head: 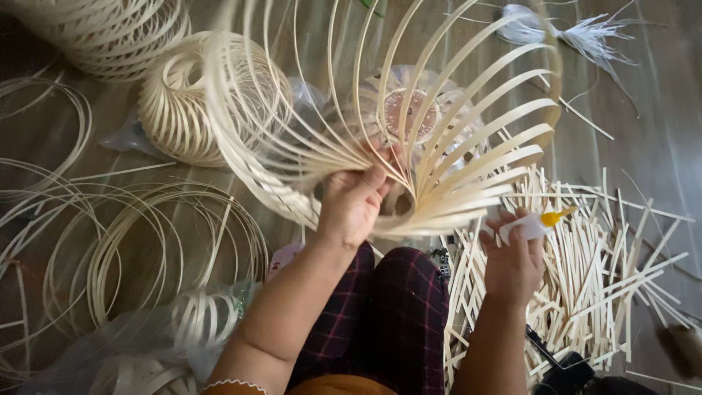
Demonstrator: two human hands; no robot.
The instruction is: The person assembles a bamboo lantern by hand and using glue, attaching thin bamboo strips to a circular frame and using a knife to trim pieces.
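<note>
Overhead, the left hand (352, 205) clasps the bamboo strip frame (380, 124) at its gathered centre, above the plaid lap (380, 314). Just right of the frame, the right hand (513, 260) grasps a small glue bottle (530, 223) over loose bamboo sticks (607, 271).

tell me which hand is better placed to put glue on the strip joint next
Right, probably. The right hand already holds the small glue bottle, its yellow nozzle close beside the bamboo strip frame. The left hand is busy gripping the frame's gathered strips.
</note>
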